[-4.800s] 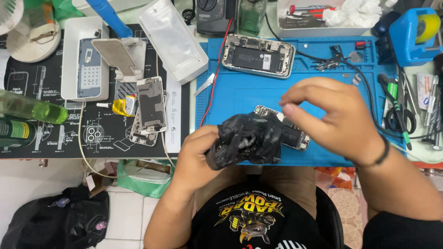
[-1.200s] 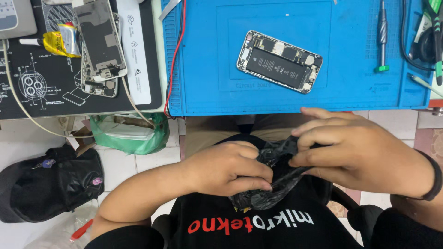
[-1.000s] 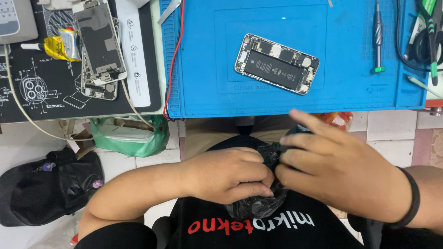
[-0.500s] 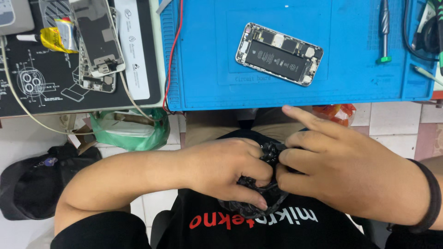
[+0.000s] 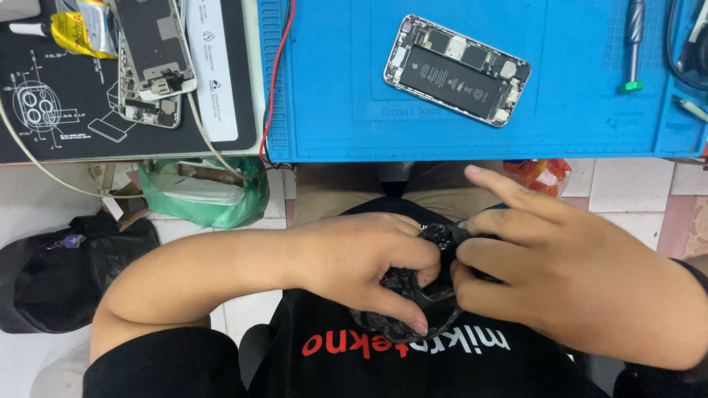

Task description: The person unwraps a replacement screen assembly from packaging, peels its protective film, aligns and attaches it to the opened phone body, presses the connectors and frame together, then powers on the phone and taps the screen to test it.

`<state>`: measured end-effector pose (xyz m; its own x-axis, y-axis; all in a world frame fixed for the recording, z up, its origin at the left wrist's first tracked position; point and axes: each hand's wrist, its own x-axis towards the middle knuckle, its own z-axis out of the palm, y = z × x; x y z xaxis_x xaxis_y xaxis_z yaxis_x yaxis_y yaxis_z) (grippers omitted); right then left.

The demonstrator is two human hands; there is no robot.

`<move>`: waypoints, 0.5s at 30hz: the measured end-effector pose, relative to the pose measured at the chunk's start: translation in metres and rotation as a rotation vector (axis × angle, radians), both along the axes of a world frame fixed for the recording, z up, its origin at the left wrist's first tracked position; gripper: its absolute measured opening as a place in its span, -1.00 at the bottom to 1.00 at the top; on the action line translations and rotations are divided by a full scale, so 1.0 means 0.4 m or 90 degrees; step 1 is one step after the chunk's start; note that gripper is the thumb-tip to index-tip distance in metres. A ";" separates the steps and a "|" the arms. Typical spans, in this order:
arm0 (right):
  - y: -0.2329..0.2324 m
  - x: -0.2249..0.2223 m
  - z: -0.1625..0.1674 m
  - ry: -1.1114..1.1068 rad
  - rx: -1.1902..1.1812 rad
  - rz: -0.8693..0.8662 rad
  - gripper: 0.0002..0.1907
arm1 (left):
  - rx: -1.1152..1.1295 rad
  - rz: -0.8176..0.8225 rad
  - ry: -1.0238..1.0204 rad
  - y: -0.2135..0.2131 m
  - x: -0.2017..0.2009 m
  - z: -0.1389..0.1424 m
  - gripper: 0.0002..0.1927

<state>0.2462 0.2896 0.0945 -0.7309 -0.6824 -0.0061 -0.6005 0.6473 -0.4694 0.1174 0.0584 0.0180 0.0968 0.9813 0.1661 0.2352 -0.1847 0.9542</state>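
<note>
Both my hands hold a crumpled black plastic bag [image 5: 413,309] against my black shirt, below the table edge. My left hand [image 5: 354,265] is closed around the bag's left side. My right hand [image 5: 560,273] pinches its top right, index finger sticking out. An opened phone [image 5: 456,70] with its battery and boards exposed lies untouched on the blue work mat [image 5: 332,110].
A second opened phone [image 5: 151,63] and a yellow tube [image 5: 81,29] lie on the black mat at left. A red wire [image 5: 274,81] runs along the blue mat's left edge. A screwdriver [image 5: 634,44] lies far right. A green bag [image 5: 203,191] and a black bag [image 5: 66,273] sit on the floor.
The black bag was on the blue mat over the phone; both hands have brought it down to my lap. Over the last second my hands closed tighter on it.
</note>
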 end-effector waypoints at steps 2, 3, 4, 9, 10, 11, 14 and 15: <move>0.008 0.004 0.001 0.009 0.005 -0.015 -0.66 | 0.022 0.017 -0.005 -0.007 -0.005 0.002 -0.55; 0.014 0.004 0.001 0.028 0.001 -0.030 -0.64 | 0.039 0.030 -0.014 -0.010 -0.007 0.003 -0.54; 0.016 0.005 0.002 0.045 -0.005 -0.045 -0.61 | 0.055 0.041 -0.024 -0.011 -0.006 0.002 -0.53; 0.032 -0.027 -0.014 -0.028 0.020 -0.021 -0.67 | 0.023 0.003 0.017 0.012 0.000 -0.015 -0.52; 0.030 -0.030 -0.016 -0.045 0.024 -0.024 -0.72 | 0.014 -0.004 0.010 0.016 0.004 -0.019 -0.51; 0.028 -0.031 -0.015 -0.052 0.017 -0.027 -0.75 | -0.004 -0.014 -0.002 0.020 0.008 -0.023 -0.51; 0.020 -0.038 -0.016 -0.063 0.010 -0.025 -0.81 | -0.028 -0.034 -0.013 0.030 0.010 -0.035 -0.51; 0.017 -0.040 -0.016 -0.071 0.014 -0.014 -0.83 | -0.020 -0.033 -0.012 0.032 0.014 -0.039 -0.51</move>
